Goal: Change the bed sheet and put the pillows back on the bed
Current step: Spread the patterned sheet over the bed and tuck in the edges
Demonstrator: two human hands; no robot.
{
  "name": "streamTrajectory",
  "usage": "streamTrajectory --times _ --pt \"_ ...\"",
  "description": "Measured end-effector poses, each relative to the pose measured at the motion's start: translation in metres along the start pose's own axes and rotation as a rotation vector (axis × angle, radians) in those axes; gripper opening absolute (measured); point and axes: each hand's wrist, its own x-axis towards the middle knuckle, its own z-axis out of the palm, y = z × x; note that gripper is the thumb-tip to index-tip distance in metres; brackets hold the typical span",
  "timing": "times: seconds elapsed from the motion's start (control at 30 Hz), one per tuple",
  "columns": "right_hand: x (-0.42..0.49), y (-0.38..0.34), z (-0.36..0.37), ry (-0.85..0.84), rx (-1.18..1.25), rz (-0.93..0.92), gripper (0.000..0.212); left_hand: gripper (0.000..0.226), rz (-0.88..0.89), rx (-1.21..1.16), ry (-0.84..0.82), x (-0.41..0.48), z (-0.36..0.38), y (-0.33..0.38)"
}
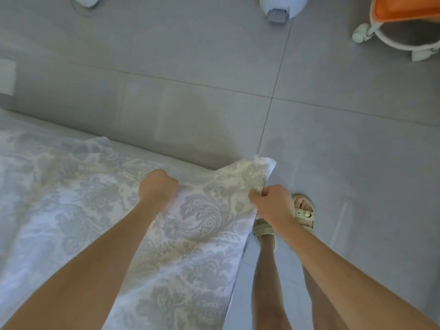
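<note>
A white bed sheet (202,217) with a grey and beige paisley pattern lies over the corner of the bed (142,148), its corner sticking out past the mattress edge. My left hand (158,184) is a fist that grips a fold of the sheet near the bed's edge. My right hand (273,202) pinches the sheet's hem just below its free corner, out over the floor. No pillows are in view.
Grey tiled floor (333,139) spreads ahead and to the right. My sandalled foot (303,214) stands beside the bed corner. A white wheeled stand with an orange seat (404,25) is at the top right, and a white appliance (278,8) at the top middle.
</note>
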Motion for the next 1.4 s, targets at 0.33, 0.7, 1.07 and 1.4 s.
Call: streamTrajectory --times 0.33,0.7,1.07,1.4 --pt "0.007 -0.068 -0.068 0.309 -0.035 -0.242 0.057 0.041 0.201 -0.340 0.431 -0.008 -0.078 0.043" --pt "0.086 -0.056 -0.020 -0.026 -0.140 -0.088 0.056 0.034 0.068 -0.238 0.158 0.070 -0.034 0.057" --pt "-0.037 0.049 0.009 -0.193 0.409 0.170 0.026 0.086 0.993 0.280 -0.413 -0.018 0.041 0.032" --pt "-0.075 0.039 0.058 -0.289 0.639 0.113 0.031 0.066 1.134 0.412 -0.022 -0.018 0.064 0.014"
